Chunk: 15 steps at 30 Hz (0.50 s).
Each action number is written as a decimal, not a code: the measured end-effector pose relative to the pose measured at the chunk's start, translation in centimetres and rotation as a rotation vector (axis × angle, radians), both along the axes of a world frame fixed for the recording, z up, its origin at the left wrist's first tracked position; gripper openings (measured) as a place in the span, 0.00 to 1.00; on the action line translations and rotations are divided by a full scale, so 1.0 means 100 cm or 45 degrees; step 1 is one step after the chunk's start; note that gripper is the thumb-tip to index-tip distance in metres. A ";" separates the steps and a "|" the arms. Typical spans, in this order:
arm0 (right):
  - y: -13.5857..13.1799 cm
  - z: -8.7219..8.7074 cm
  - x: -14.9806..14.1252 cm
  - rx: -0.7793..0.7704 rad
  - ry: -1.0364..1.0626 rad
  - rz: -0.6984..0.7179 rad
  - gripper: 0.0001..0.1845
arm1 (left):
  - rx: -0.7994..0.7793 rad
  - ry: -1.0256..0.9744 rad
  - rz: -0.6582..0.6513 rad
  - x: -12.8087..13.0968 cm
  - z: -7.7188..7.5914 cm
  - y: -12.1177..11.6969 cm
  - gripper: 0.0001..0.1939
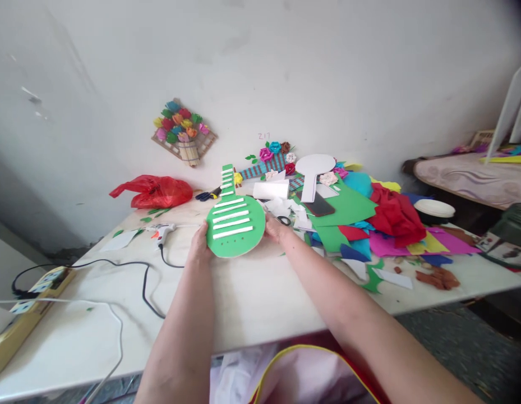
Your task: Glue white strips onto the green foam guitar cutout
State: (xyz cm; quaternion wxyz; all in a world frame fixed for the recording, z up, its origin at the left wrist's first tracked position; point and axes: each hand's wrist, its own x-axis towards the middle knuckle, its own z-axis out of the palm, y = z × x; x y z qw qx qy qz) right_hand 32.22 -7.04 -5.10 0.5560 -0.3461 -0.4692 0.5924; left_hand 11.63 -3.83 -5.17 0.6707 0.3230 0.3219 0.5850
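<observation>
Between my two hands is a green guitar-shaped cutout (235, 245), held up off the table with its narrow neck pointing away from me. White strips (230, 216) lie in rows across its round body and up its neck, and a row of small dots runs below them. My left hand (200, 242) is closed on the body's left edge. On the right edge, my right hand (276, 229) grips it, with some fingers hidden behind. Left of my left hand, a white glue gun (162, 230) with an orange trigger lies on the table.
A power strip (31, 314) and cables line the left edge. At the back sits a red plastic bag (159, 192). To the right are a white paddle-shaped cutout (314, 164), a phone (317, 205), crumpled red paper (395, 216) and coloured scraps. A flower decoration (182, 132) hangs on the wall.
</observation>
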 end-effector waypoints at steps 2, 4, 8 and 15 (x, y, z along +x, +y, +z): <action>0.001 -0.002 -0.007 -0.067 -0.110 -0.019 0.05 | 0.000 0.007 0.044 0.000 0.000 0.001 0.19; 0.003 -0.005 -0.011 -0.124 -0.210 -0.066 0.01 | 0.014 0.006 0.103 -0.001 0.000 0.001 0.17; 0.007 -0.005 -0.008 -0.128 -0.231 -0.264 0.07 | 0.006 0.062 0.342 -0.006 0.001 0.003 0.10; 0.011 -0.004 0.005 -0.113 -0.181 -0.691 0.07 | 0.019 0.348 0.361 -0.012 -0.004 0.007 0.06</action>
